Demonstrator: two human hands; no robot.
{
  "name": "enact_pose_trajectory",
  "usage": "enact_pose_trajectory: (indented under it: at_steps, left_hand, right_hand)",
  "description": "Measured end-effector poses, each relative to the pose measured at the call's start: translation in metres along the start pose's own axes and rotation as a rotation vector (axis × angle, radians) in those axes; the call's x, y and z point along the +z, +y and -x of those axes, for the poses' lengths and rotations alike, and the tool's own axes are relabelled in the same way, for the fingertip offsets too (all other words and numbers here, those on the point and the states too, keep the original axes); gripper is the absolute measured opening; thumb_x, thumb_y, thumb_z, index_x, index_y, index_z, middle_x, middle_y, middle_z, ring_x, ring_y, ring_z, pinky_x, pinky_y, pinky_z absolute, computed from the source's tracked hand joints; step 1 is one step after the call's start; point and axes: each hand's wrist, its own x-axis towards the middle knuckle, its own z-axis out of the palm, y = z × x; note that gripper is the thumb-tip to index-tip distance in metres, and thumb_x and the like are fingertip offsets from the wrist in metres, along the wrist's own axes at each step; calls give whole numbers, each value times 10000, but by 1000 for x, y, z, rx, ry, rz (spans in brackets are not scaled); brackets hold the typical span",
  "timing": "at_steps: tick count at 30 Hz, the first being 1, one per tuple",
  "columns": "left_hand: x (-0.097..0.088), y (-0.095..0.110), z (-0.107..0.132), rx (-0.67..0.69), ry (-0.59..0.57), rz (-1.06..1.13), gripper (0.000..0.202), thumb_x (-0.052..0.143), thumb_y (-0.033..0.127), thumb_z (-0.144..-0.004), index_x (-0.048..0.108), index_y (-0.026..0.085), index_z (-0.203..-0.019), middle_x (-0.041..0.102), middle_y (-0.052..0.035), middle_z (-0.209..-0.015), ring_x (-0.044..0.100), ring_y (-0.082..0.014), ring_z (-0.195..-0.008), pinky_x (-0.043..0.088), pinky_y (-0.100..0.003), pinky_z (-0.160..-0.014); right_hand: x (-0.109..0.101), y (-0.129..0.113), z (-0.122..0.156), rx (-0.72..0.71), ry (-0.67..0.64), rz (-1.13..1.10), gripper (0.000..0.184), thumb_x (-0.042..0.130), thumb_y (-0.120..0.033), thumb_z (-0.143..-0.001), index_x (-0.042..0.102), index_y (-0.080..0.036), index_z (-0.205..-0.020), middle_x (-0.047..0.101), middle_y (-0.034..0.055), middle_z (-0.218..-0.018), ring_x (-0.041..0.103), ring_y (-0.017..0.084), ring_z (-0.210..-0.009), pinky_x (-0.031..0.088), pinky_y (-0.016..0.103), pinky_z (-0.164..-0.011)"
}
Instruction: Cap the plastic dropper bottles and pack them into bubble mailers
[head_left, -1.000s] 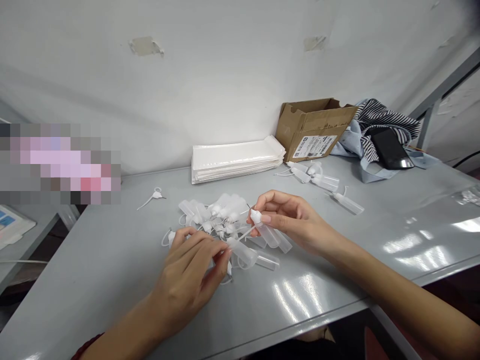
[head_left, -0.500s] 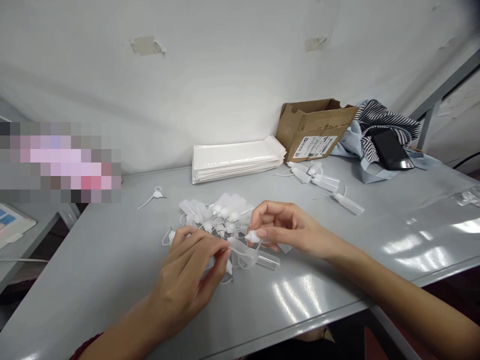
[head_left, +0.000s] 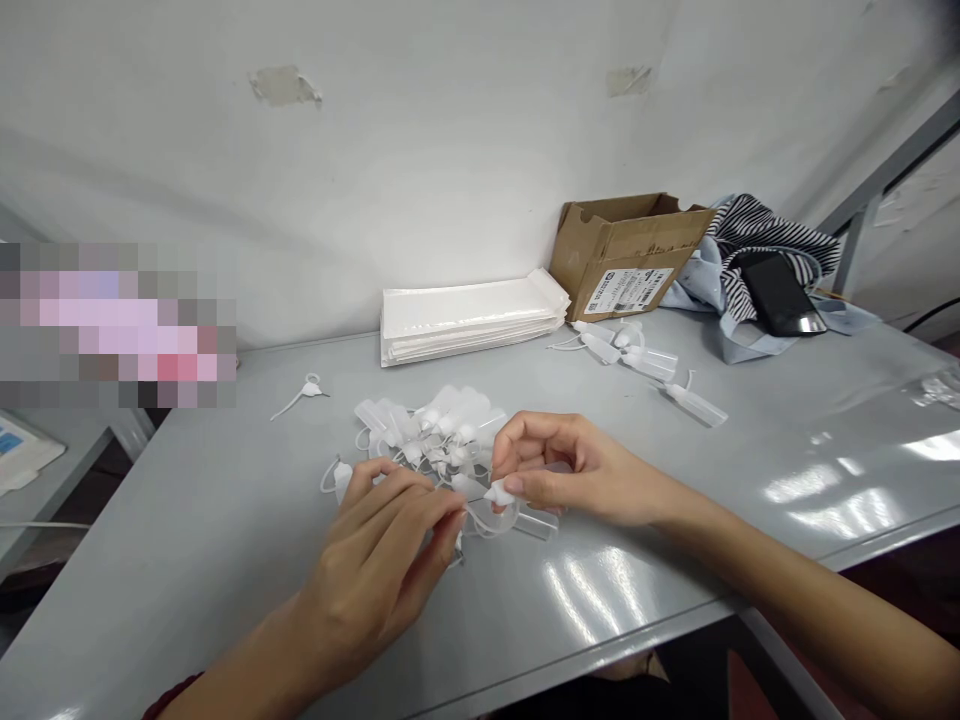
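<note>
My right hand [head_left: 559,468] is closed around a small clear squeeze bottle with a white pointed cap [head_left: 501,492]; most of its body is hidden by my fingers. Facing it, my left hand [head_left: 394,545] pinches thumb and forefinger together just left of the cap's tip. What those fingertips hold is too small to make out, though a thin white strap curves close by. Beneath and behind both hands lies a pile of similar translucent bottles [head_left: 457,410] with white caps and thin straps. One clear bottle [head_left: 536,523] rests under my right hand.
A stack of white padded envelopes [head_left: 472,308] lies against the wall, beside an open cardboard box [head_left: 630,255]. Several more bottles [head_left: 697,405] are scattered before the box. Cloth and a black device [head_left: 784,295] sit far right. One loose white cap with strap [head_left: 311,390] lies left.
My right hand has lowered slightly and brought the white cap closer to my left fingertips. My left hand has shifted a little down and right.
</note>
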Motion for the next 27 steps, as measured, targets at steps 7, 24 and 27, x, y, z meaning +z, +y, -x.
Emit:
enact_pose_trajectory:
  at_steps: [7, 24, 27]
  left_hand:
    - [2, -1, 2, 10, 26, 8, 152, 566, 41, -830, 574, 151, -935, 645, -10, -739, 574, -133, -673, 435, -335, -710]
    - [3, 1, -1, 16, 35, 4, 151, 571, 8, -813, 575, 130, -902, 637, -17, -708, 560, -133, -651, 425, -346, -689]
    - [3, 1, 1, 13, 30, 6, 148, 573, 12, -815, 577, 131, -903, 633, -15, -706, 557, -131, -655, 424, -349, -693]
  right_hand:
    - [1, 2, 0, 20, -14, -9, 153, 645, -256, -828, 559, -150, -897, 633, 7, -755, 425, 49, -531, 324, 183, -498]
    - [4, 3, 0, 3, 19, -59, 114, 642, -224, -828, 564, -148, -864, 629, -1, -716, 367, 32, -481, 298, 172, -462]
    - [3, 3, 0, 13, -11, -43, 118, 641, -230, -831, 564, -148, -869, 633, 0, -718, 394, 36, -494, 310, 172, -470]
